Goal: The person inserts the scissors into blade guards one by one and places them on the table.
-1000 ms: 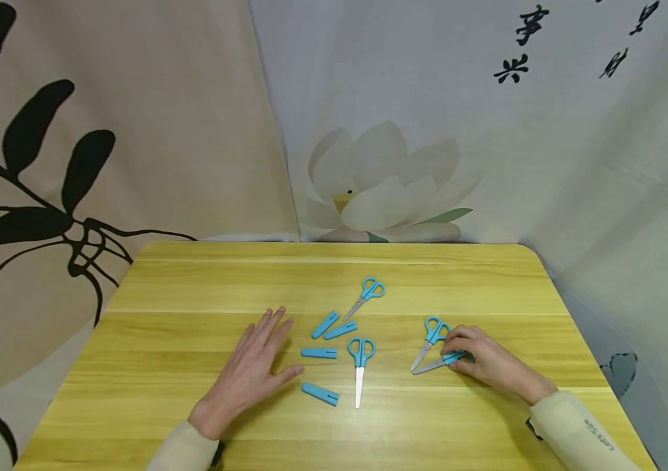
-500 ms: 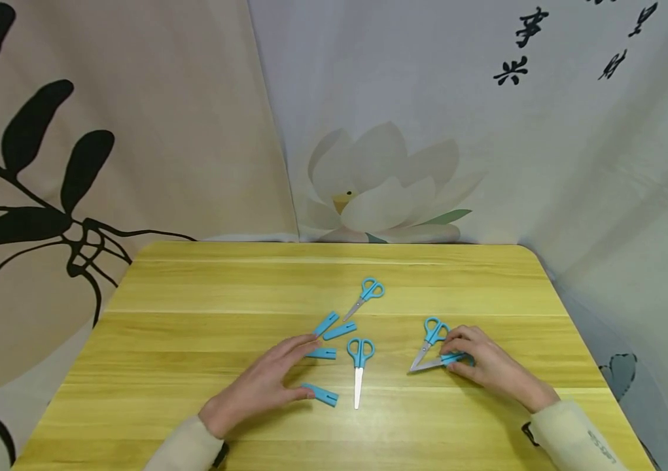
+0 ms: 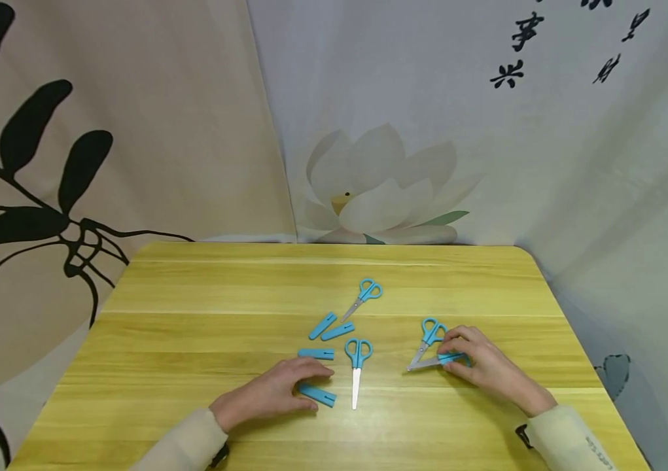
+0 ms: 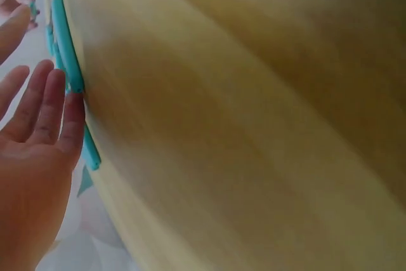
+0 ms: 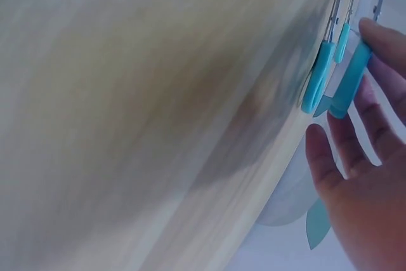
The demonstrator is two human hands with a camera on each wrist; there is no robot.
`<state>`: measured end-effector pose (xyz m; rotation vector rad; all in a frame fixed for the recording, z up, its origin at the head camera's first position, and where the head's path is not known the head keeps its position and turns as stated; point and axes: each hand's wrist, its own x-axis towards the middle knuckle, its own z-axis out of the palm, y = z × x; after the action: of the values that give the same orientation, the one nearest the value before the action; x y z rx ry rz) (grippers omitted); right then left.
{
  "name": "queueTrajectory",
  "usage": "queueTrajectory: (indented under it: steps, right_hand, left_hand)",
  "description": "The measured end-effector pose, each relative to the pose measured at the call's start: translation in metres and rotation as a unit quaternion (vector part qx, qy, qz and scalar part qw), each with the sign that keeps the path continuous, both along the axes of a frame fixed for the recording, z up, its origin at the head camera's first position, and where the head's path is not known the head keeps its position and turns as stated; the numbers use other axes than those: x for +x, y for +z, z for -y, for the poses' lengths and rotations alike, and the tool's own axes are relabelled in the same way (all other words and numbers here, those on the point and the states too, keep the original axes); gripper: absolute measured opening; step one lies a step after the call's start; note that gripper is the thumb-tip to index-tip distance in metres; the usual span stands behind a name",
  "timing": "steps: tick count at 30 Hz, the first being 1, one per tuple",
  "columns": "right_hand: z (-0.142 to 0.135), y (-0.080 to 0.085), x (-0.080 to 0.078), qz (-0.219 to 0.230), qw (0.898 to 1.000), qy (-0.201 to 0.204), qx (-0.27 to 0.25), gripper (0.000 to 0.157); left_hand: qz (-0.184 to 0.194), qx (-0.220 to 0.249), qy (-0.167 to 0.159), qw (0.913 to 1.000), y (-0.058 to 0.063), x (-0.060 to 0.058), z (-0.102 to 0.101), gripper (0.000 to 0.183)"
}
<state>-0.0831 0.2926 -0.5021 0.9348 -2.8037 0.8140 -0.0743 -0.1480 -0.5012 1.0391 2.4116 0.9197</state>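
My right hand (image 3: 483, 363) pinches the blue handle of a pair of scissors (image 3: 426, 363), its bare metal blades pointing left. Just behind lies a second pair of scissors (image 3: 432, 332), the two blade tips meeting in the head view. Over at the left, my left hand (image 3: 275, 391) is low over the table, thumb and fingers spread apart around the near blue blade cap (image 3: 318, 395) without gripping it. In the left wrist view its fingers (image 4: 47, 112) are relaxed, beside the blue caps. The right wrist view has the held handle (image 5: 351, 84) between thumb and fingers.
Three more blue caps lie behind: one crosswise (image 3: 316, 354) and two slanted (image 3: 323, 326) (image 3: 338, 331). Scissors with blades toward me (image 3: 357, 366) lie right of them, another pair (image 3: 363, 297) farther back. The wooden table (image 3: 222, 281) ends at a printed curtain (image 3: 192, 131).
My left hand has moved right from beside the caps, then toward the near edge, reaching around the nearest cap. My right hand stays in place, holding the scissors.
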Motion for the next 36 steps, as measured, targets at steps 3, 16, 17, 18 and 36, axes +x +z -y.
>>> queueTrajectory:
  steps: [3,16,17,18,36]
  right_hand:
    - [0.001,-0.001,0.0,-0.007,1.0,0.006,-0.005,0.028]
    - [0.006,-0.002,-0.002,0.0,1.0,0.004,-0.002,0.027]
    - [0.007,-0.001,-0.003,0.002,1.0,0.002,-0.001,0.027]
    - [0.007,-0.001,-0.003,0.004,1.0,0.001,-0.001,0.027]
    - [0.027,0.001,0.0,-0.01,1.0,-0.013,-0.024,0.027]
  left_hand:
    - [0.013,0.01,-0.01,0.9998,-0.003,-0.001,-0.001,0.055]
    - [0.005,0.01,-0.041,0.9991,-0.015,-0.008,-0.004,0.04]
    - [0.0,0.01,-0.043,0.999,-0.015,-0.008,-0.004,0.038]
    - [-0.007,0.009,-0.044,0.999,-0.016,-0.007,-0.004,0.036]
    - [-0.026,-0.003,0.009,0.9996,-0.013,0.004,-0.012,0.017]
